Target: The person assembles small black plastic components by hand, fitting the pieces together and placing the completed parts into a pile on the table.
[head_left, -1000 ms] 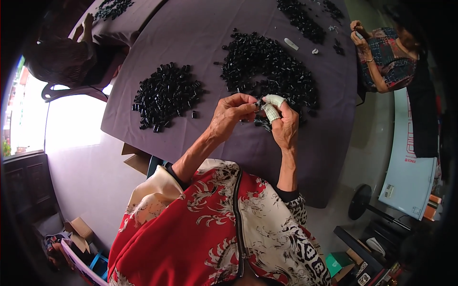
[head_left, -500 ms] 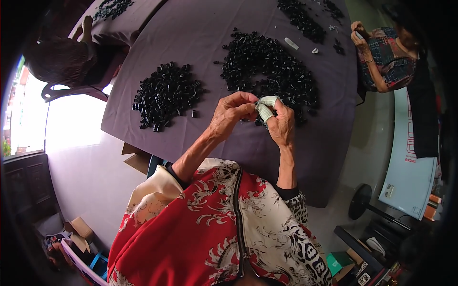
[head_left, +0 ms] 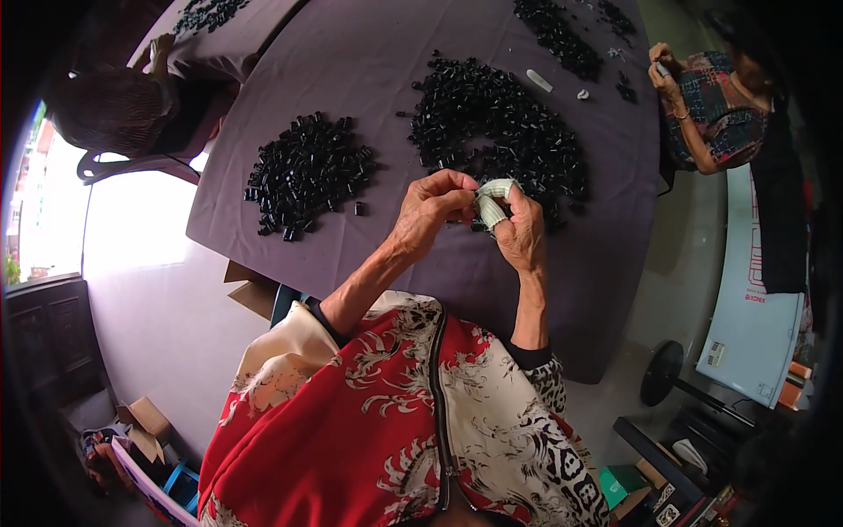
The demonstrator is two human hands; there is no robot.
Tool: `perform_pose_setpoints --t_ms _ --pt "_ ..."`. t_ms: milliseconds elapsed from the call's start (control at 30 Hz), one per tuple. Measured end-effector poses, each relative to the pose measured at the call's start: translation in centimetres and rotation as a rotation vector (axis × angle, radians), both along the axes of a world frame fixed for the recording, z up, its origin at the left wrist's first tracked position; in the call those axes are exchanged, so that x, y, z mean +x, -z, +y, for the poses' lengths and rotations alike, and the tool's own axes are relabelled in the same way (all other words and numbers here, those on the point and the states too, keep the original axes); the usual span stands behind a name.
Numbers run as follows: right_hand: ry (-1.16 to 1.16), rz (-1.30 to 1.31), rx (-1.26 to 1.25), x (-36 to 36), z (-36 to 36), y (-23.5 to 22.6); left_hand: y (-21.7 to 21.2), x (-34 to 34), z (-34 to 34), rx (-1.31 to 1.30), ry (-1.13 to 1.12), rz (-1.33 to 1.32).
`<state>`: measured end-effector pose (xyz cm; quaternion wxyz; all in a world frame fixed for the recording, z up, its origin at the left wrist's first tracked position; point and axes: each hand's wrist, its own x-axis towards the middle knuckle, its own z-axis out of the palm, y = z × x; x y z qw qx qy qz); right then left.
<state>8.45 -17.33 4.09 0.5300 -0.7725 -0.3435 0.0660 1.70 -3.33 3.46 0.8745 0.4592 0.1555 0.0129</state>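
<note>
My left hand (head_left: 428, 213) is closed in a pinch on a small black piece (head_left: 476, 193), over the near edge of a big heap of black pieces (head_left: 500, 114). My right hand (head_left: 522, 230) meets it from the other side, its thumb and forefinger covered in pale ribbed cloth finger covers (head_left: 497, 190) and pinched on the same piece. Fingers hide most of that piece, so its exact kind cannot be made out. Left of my hands lies a second heap of short black cylindrical pieces (head_left: 307, 176), with one loose piece (head_left: 359, 209) beside it.
A purple-grey cloth covers the table (head_left: 386, 263). Farther off lie another black heap (head_left: 562, 39), a white strip (head_left: 539, 81) and a small white scrap (head_left: 583, 94). One person (head_left: 716, 105) works at the right, another (head_left: 114, 110) sits at the left.
Both hands stay together at nearly the same place, with only small finger movements. The dark piece shows a little more between the fingertips. The heaps look unchanged.
</note>
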Motion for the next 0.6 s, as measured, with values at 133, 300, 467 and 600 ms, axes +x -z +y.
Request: perform_pose_setpoints --t_ms 133,300,467,600 --pt "0.003 -0.098 -0.039 0.1 0.0 -0.7 -0.4 -0.1 0.2 0.132 0.026 0.001" --pt "0.008 -0.089 -0.036 0.2 -0.2 -0.5 -0.6 0.1 0.1 0.094 0.036 0.015" --pt "-0.039 0.181 0.091 0.1 -0.2 0.4 -0.8 0.3 0.1 -0.061 0.018 0.061" --pt "0.009 -0.035 0.041 0.0 0.0 0.4 -0.4 0.2 0.1 -0.064 0.022 0.057"
